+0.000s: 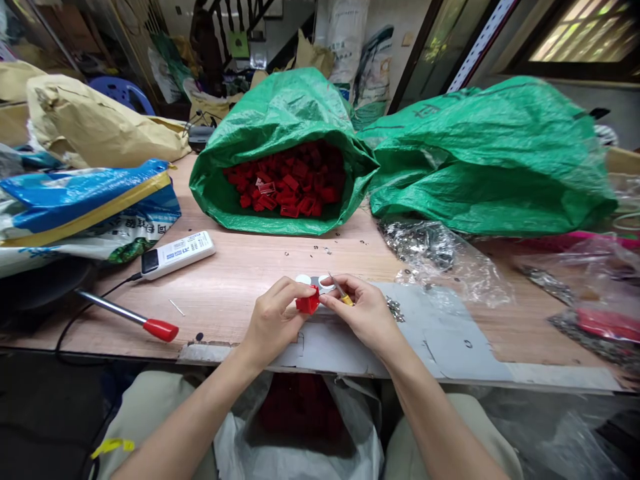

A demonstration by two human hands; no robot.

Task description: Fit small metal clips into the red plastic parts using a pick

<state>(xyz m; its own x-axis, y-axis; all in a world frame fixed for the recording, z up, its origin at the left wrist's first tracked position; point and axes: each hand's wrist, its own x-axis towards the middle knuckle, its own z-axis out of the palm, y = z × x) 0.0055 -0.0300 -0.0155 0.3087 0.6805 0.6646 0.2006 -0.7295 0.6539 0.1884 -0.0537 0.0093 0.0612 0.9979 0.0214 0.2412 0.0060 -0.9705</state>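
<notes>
My left hand (273, 321) pinches a small red plastic part (307, 301) above the grey sheet on the table. Close on its right, my right hand (364, 313) has its fingers closed round a small tool with a yellow handle (347, 300) and a thin metal shaft pointing up and left. The right fingertips are at the right side of the red part. Just behind the hands are white round pieces (303, 279). A little pile of metal bits (395, 309) lies right of my right hand. Further back, an open green sack (280, 120) holds many red parts (290, 183).
Another green sack (490, 160) and a clear bag of metal pieces (430, 250) are at the right. On the left are a white device (179, 255), a red-tipped lever (160, 329) and a blue bag (90, 207). A whitish bag (235, 440) hangs below the table edge.
</notes>
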